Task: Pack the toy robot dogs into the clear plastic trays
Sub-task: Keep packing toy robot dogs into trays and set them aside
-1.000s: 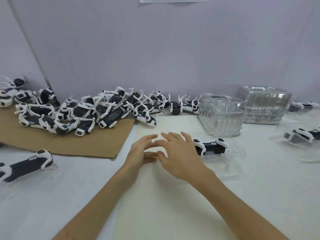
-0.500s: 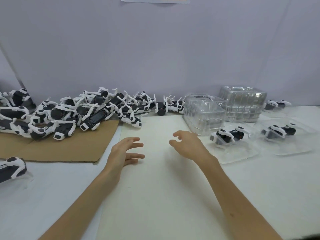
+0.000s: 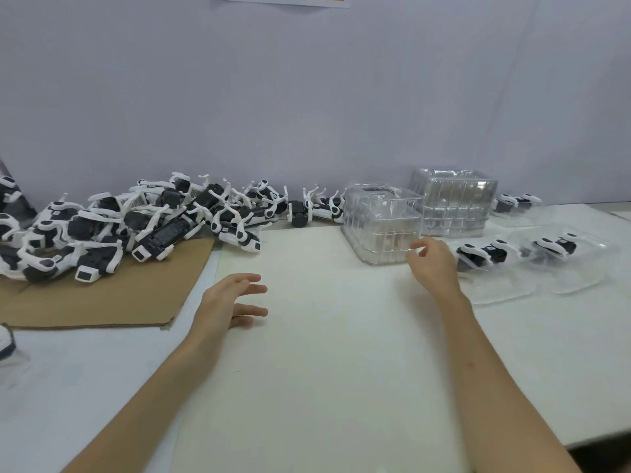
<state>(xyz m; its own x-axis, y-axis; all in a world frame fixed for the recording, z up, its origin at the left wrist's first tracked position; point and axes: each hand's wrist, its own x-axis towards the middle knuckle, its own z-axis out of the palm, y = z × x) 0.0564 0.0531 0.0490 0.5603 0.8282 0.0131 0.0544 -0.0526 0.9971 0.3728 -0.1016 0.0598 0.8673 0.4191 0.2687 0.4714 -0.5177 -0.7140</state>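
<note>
A heap of black-and-white toy robot dogs (image 3: 143,227) lies at the back left, partly on brown cardboard (image 3: 102,298). Two stacks of clear plastic trays (image 3: 382,227) (image 3: 454,203) stand at the back right. My right hand (image 3: 432,264), fingers loosely curled and holding nothing, hovers at the near corner of the closer stack. To its right lie packed trays, each with a dog (image 3: 481,256) (image 3: 556,247) inside. My left hand (image 3: 232,298) hovers empty over the white table, fingers relaxed.
A third packed tray (image 3: 519,206) sits by the wall at the far right. Another dog in a tray (image 3: 6,343) shows at the left edge. The table's right front edge (image 3: 601,438) drops off near my right forearm.
My right hand let go of the packed tray, which now lies to the right, and moved toward the near tray stack. My left hand drew apart from it. The view shifted right.
</note>
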